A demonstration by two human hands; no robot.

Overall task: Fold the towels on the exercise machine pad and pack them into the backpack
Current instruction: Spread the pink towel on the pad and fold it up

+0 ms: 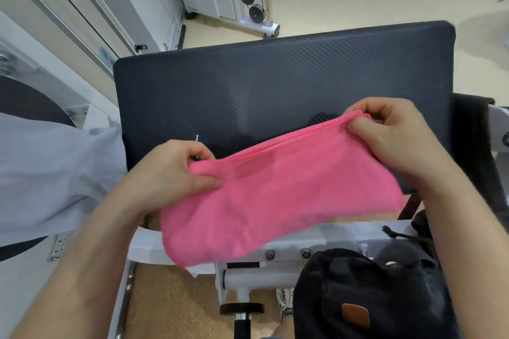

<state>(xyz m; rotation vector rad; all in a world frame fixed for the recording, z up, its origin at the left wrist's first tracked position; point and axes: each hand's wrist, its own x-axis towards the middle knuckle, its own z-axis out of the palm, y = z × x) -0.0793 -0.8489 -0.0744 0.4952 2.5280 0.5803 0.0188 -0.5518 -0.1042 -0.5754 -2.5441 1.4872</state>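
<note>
A pink towel, folded double, hangs in the air above the near edge of the dark exercise machine pad. My left hand pinches its upper left corner between thumb and fingers. My right hand pinches the upper right corner, held a little higher. The towel's lower part droops toward me. A black backpack with a brown leather patch sits below at the lower right, its drawstring top under my right forearm.
A light grey cloth lies draped to the left of the pad. The machine's white frame runs under the towel. A black strip hangs at the pad's right side. A cable machine stands behind on the beige floor.
</note>
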